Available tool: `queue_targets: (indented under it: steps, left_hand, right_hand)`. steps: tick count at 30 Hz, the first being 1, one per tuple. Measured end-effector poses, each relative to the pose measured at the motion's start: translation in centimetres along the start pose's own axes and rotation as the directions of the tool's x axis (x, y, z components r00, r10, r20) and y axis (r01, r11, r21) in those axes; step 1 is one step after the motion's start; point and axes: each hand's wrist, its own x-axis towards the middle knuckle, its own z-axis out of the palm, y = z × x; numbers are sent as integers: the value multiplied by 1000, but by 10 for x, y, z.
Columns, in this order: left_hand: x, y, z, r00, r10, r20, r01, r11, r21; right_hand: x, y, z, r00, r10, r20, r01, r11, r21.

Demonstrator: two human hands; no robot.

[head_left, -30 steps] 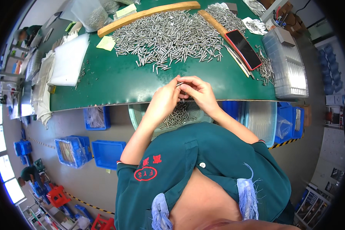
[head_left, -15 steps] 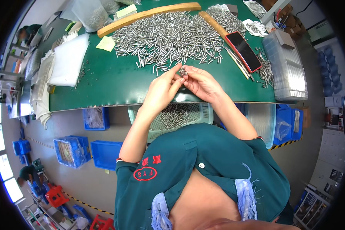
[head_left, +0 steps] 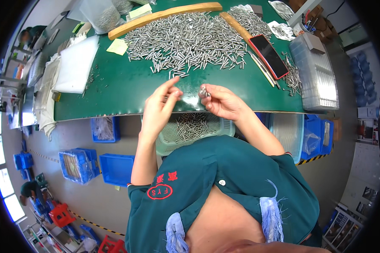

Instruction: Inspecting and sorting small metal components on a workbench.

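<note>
My right hand (head_left: 223,102) is closed around a few small metal pins (head_left: 204,91), pinched between thumb and fingers above the near edge of the green table (head_left: 131,92). To its left, apart from it, is my left hand (head_left: 159,101), with its index finger stretched out and its thumb apart from it; I see nothing clearly held there. Just beyond both hands spreads a wide heap of similar silvery metal pins (head_left: 185,40). Below the table edge, a pale green basket (head_left: 166,143) holds more pins, partly covered by my left arm.
Wooden bars (head_left: 169,16) border the heap. A red-edged phone (head_left: 268,57), thin rods (head_left: 261,69) and clear plastic trays (head_left: 314,76) lie to the right. At left are white sheets (head_left: 77,65) and a yellow note (head_left: 117,47). Blue bins (head_left: 116,168) stand on the floor.
My hands have come apart. The left has drawn back to the left, its fingers opening; the right has lowered slightly toward me, keeping the pins.
</note>
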Motion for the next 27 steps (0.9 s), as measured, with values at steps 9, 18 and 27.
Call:
queue_targets:
  steps: [9, 18, 27]
  left_hand:
    - [2, -3, -29, 966, 39, -255, 40, 954, 297]
    - [40, -30, 2, 945, 318, -77, -134, 590, 796]
    - [41, -27, 10, 970, 241, 25, -152, 520, 840]
  right_hand:
    - [-6, -1, 27, 992, -79, -99, -60, 400, -915]
    - [34, -6, 16, 867, -450, 214, -37, -487, -873]
    - [43, -4, 18, 830, -474, 294, -170, -717, -676]
